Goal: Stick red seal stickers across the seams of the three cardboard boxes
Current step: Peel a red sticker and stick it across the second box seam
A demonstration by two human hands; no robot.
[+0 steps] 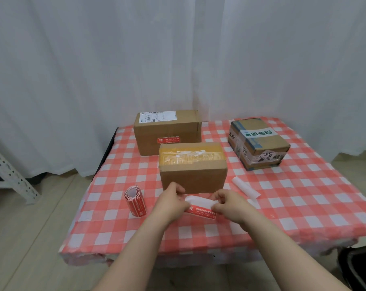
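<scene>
Three cardboard boxes stand on the checked table. The far box (167, 131) carries a red seal sticker (168, 139) on its front edge. The middle box (192, 166), taped yellow on top, stands just beyond my hands. The right box (258, 142) has a green label and clear tape. My left hand (171, 201) and my right hand (228, 203) pinch the two ends of a red seal sticker (200, 212), whose white backing paper (196, 200) is peeled partway up. A roll of red stickers (135, 201) stands to the left of my left hand.
A loose strip of white backing paper (246, 187) lies right of the middle box. The red-and-white tablecloth (304, 206) hangs over the table edges. White curtains hang behind; a grey metal rack leg (11, 173) stands at the left and a dark object (358, 267) at bottom right.
</scene>
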